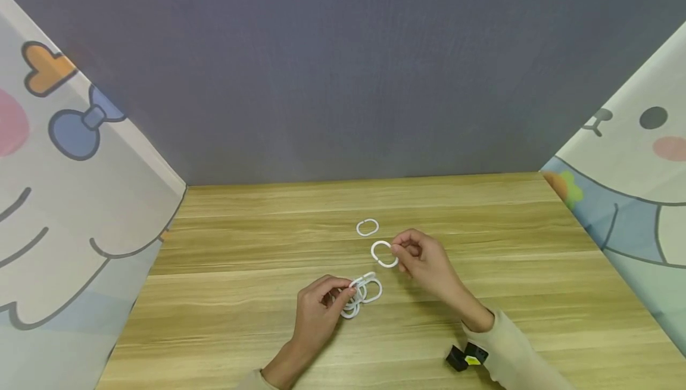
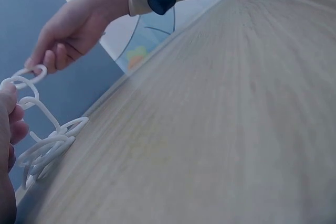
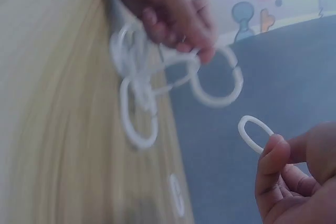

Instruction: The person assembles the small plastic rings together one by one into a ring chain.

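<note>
My left hand (image 1: 318, 312) pinches the top of a chain of white plastic rings (image 1: 381, 289), between thumb and forefinger. Several of these gapped oval rings hang linked from it, and the lower ones bunch up at the tabletop, as the left wrist view shows. To the right and farther back, my right hand (image 1: 429, 268) pinches one single white ring (image 1: 373, 253) by its edge. In the right wrist view this ring (image 3: 241, 129) is apart from the chain (image 3: 124, 109). Another loose white ring (image 1: 367, 235) lies flat on the table beyond both hands.
The wood-grain table (image 1: 225, 330) ends at a grey upright panel (image 1: 343, 80) behind. Cartoon-printed panels (image 1: 64, 217) stand on both sides. A black device with a yellow mark (image 1: 457, 358) sits at the right wrist, beside the sleeve.
</note>
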Available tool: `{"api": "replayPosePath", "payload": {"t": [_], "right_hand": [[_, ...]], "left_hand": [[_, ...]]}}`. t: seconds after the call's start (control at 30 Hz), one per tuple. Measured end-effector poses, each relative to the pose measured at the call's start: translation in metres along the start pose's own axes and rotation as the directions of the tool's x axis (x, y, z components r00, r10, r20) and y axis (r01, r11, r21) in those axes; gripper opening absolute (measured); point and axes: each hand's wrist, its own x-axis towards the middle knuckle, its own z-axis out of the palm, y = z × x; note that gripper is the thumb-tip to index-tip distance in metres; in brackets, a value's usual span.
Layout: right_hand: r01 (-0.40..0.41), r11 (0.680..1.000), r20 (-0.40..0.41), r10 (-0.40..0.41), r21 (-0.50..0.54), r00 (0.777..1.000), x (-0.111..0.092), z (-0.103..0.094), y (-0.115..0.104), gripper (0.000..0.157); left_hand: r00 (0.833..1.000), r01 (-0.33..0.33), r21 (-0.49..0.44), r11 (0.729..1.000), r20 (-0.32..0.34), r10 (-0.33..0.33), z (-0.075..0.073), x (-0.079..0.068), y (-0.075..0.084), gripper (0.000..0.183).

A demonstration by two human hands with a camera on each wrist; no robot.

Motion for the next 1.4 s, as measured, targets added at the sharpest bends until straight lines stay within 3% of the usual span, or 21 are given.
{"api": "replayPosePath", "payload": {"t": [0.33,0.73,1.2,1.4], "right_hand": [[0.009,0.995,0.030,-0.012,0.101,0.999,-0.013,0.018,-0.019,0.008],[-0.054,0.995,0.009,0.053,0.089,0.999,-0.018,0.032,-0.014,0.010],[-0.063,0.998,0.029,0.064,-0.017,0.998,-0.017,0.024,-0.011,0.003],[-0.083,0.996,0.139,0.080,0.014,0.987,-0.016,0.014,-0.007,0.009]], "left_hand": [[1.000,0.011,0.009,1.000,0.011,-0.011,-0.001,0.000,0.000,0.017],[1.000,-0.029,0.002,1.000,0.012,0.029,0.000,0.001,-0.001,0.019],[1.000,-0.014,0.007,1.000,-0.005,0.014,-0.001,0.000,-0.002,0.016],[1.000,0.012,0.021,1.000,-0.027,-0.012,-0.001,-0.002,-0.005,0.018]]}}
